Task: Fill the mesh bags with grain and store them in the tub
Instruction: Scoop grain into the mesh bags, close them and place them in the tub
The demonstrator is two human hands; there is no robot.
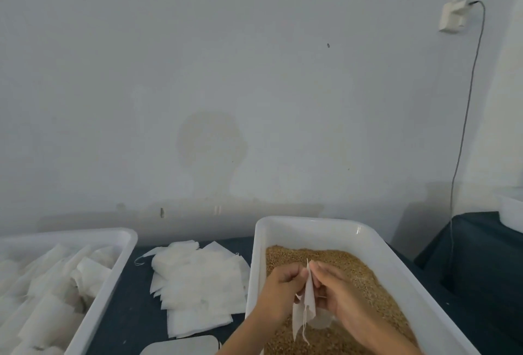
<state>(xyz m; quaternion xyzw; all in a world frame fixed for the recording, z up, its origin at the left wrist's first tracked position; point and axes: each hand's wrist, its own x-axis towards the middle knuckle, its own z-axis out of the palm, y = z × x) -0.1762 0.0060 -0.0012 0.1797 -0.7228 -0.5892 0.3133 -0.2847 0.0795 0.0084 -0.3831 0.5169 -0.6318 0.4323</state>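
A white tub (311, 226) at lower right holds brown grain (365, 272). Over the grain both hands hold one flat white mesh bag (307, 302) upright, its drawstring dangling. My left hand (278, 284) pinches the bag's left side near the top. My right hand (336, 286) pinches its right side. The bag looks flat, and I see no grain in it. A second white tub (124, 244) at lower left holds several white bags (51, 284), tied up and bulging.
A loose pile of flat empty mesh bags (198, 281) lies on the dark table (135, 306) between the tubs. A white flat object (181, 346) sits at the bottom edge. Another white container (512, 210) stands at far right, under a hanging cable (464, 128).
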